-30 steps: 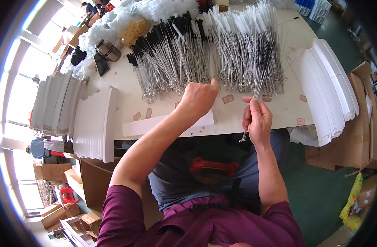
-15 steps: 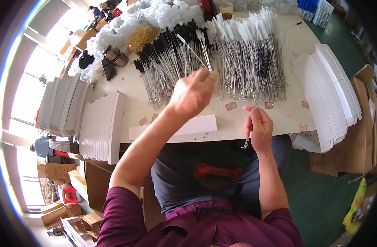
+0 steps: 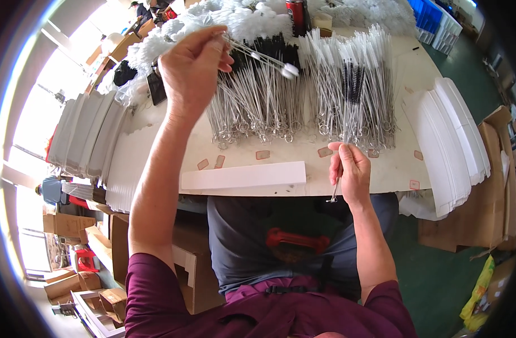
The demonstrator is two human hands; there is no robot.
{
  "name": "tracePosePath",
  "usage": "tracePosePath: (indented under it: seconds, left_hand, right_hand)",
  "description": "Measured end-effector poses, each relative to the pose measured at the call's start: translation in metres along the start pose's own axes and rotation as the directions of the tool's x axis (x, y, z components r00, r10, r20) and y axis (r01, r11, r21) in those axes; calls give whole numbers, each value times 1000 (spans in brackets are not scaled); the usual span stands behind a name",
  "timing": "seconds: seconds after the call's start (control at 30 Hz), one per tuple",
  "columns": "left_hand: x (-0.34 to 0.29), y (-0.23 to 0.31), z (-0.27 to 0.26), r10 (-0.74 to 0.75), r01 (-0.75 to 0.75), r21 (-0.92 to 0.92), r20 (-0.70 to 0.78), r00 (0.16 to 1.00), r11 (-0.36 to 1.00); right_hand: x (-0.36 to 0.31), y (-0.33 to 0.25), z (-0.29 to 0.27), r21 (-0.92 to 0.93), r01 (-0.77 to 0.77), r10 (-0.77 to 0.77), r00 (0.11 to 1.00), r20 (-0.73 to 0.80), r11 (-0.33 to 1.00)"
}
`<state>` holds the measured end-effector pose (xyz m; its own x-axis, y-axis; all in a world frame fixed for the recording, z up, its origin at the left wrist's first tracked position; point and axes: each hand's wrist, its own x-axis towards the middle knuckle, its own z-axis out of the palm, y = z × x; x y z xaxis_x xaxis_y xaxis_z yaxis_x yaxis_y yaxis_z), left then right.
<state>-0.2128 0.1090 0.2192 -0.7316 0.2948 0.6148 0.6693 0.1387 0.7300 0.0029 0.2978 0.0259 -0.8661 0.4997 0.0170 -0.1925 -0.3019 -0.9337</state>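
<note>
My left hand is raised over the far left of the table, thumb and fingers pinched around the wire ends of a few white-tipped wire brushes. Their tips point right, over a heap of black-bristled wire brushes. In my right hand, near the front edge, is a bunch of black wire brushes, gripped by the looped wire ends with the bristles pointing away from me. Behind that bunch lies a pile of white-bristled wire brushes. A long white box rests between my arms.
Stacks of flat white cartons stand at the left and right of the table. White fluffy bundles and a dark red can are at the back. Small red-edged labels are scattered about. Blue crates stand beyond.
My left hand has swung left and away with the white-tipped brushes, whose tips now point right. My right hand has stayed nearly in place, still gripping the black brushes.
</note>
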Motion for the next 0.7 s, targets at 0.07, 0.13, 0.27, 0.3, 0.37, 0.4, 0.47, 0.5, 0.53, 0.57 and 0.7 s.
tracePosePath:
  seconds: [0.07, 0.13, 0.27, 0.3, 0.37, 0.4, 0.47, 0.5, 0.53, 0.57, 0.7]
  left_hand:
    - [10, 13, -13, -33, 32, -117, -5, 999, 993]
    - [20, 19, -28, -40, 43, -149, 24, 999, 988]
    - [37, 22, -61, 2, 13, -210, 71, 997, 978]
    - [37, 24, -67, 2, 12, -210, 65, 998, 978]
    - [34, 37, -75, 99, 56, -464, 303, 948, 884]
    - [29, 47, -81, 22, 134, -482, 304, 952, 866]
    - [20, 64, -88, 75, 38, -354, 299, 951, 935]
    - [16, 72, -92, 125, -61, -213, 304, 944, 975]
    - [12, 81, -93, 125, -60, -216, 304, 944, 975]
    - [8, 93, -92, 204, -198, -55, 348, 915, 979]
    - [-5, 110, -91, -17, 235, -320, 560, 828, 918]
  right_hand:
    - [0, 0, 6, -1, -9, 9, 1000, 8, 1000]
    - [0, 0, 8, 13, -12, 12, 1000, -9, 1000]
    - [-5, -3, 10, 15, -12, 12, 1000, -1, 1000]
    - [-5, -7, 9, -11, 18, -18, 1000, 0, 1000]
    - [-5, -18, 4, -59, 73, -73, 997, -9, 996]
    - [-5, -27, 0, -93, 118, -121, 992, -29, 989]
    - [-5, -44, -8, -143, 193, -203, 977, -62, 971]
    - [-5, -53, -10, -158, 221, -235, 969, -72, 962]
    - [-5, -61, -11, -197, 255, -274, 959, -76, 947]
    - [-4, -70, -10, -200, 257, -277, 958, -77, 945]
    - [7, -100, 6, -351, 384, -377, 922, 91, 854]
